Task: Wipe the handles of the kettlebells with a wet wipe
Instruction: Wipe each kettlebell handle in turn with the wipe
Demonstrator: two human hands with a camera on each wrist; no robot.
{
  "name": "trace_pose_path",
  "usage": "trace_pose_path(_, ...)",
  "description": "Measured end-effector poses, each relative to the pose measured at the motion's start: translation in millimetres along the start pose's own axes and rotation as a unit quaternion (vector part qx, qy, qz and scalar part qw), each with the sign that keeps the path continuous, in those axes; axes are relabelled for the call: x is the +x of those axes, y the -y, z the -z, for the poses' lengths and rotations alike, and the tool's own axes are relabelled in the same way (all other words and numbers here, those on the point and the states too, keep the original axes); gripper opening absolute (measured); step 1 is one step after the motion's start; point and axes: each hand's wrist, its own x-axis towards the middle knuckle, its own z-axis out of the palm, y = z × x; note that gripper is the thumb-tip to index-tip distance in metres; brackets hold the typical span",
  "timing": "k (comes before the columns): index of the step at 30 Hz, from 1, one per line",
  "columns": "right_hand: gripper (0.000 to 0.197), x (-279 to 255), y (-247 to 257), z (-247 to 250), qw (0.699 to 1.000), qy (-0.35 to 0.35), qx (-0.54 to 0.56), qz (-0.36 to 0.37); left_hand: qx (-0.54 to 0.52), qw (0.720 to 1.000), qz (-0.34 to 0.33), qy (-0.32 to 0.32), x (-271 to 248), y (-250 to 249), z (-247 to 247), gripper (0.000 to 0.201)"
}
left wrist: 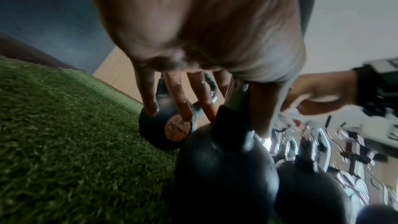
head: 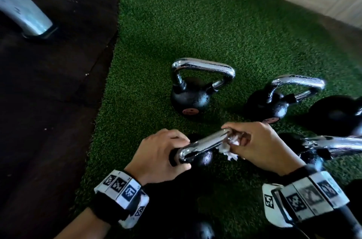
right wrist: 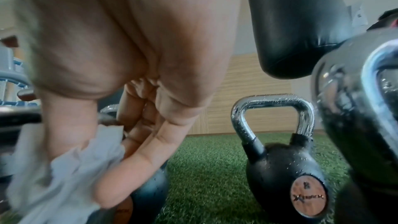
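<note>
Kettlebell handle (head: 203,143) mid-wipe: your left hand (head: 162,152) grips one end; your right hand (head: 260,144) pinches the wet wipe (head: 229,147) around the other. Next, slide it along the bar.

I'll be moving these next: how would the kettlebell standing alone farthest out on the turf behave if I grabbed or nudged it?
The kettlebell is probably heavy for its size: a solid black ball body. Its chrome handle shows droplets, so a grip may slip. It stands upright on the green turf, so a nudge would likelier tip than slide it.
</note>
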Motion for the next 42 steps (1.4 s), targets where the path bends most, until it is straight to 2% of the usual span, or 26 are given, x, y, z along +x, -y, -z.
trace_pose_path(2, 0.033, -12, 1, 8, 1.0, 0.024, -0.014, 0.006, -0.023, 0.999, 0.019, 0.038, 6, 7, 8, 0.038)
trace_pose_path(4, 0.041, -20, -1, 11, 0.999, 0.042, -0.033, 0.011, -0.04, 0.996, 0.021, 0.077, 15, 10, 14, 0.038)
trace_pose_path(10, 0.039, -18, -5, 15, 0.996, 0.068, -0.065, 0.001, -0.04, 0.99, 0.01, 0.138, 21, 14, 23, 0.039)
trace_pose_path(11, 0.041, -17, -6, 21, 0.994, 0.085, -0.073, 0.002, -0.035, 0.985, 0.01, 0.167, 22, 17, 25, 0.046)
trace_pose_path(13, 0.045, -14, -7, 40, 0.991, 0.104, -0.08, 0.002, -0.029, 0.966, 0.021, 0.257, 26, 24, 37, 0.074)
trace_pose_path(15, 0.046, -10, -6, 60, 0.997, 0.068, -0.037, -0.009, -0.013, 0.947, 0.045, 0.319, 35, 32, 54, 0.09)
trace_pose_path(19, 0.033, 17, 8, 88, 0.997, -0.07, 0.024, 0.004, 0.081, 0.934, 0.067, 0.34, 68, 40, 96, 0.075)
trace_pose_path(22, 0.031, 44, 20, 99, 0.984, -0.169, 0.045, 0.032, 0.121, 0.912, 0.103, 0.378, 102, 47, 122, 0.078)
trace_pose_path(24, 0.029, 59, 26, 99, 0.975, -0.211, 0.048, 0.053, 0.123, 0.91, 0.133, 0.374, 124, 53, 128, 0.091)
trace_pose_path(28, 0.027, 80, 30, 94, 0.965, -0.249, 0.057, 0.066, 0.129, 0.926, 0.173, 0.309, 153, 66, 120, 0.117)
trace_pose_path(31, 0.023, 91, 29, 89, 0.963, -0.256, 0.034, 0.071, 0.075, 0.958, 0.137, 0.241, 165, 75, 106, 0.115)
trace_pose_path(33, 0.023, 99, 28, 87, 0.965, -0.251, 0.01, 0.075, 0.038, 0.969, 0.115, 0.215, 168, 80, 94, 0.116)
trace_pose_path(37, 0.022, 110, 30, 80, 0.969, -0.228, -0.022, 0.091, -0.047, 0.981, 0.113, 0.152, 172, 87, 70, 0.11)
trace_pose_path(42, 0.024, 125, 34, 72, 0.975, -0.193, -0.037, 0.103, -0.103, 0.979, 0.117, 0.129, 173, 86, 48, 0.11)
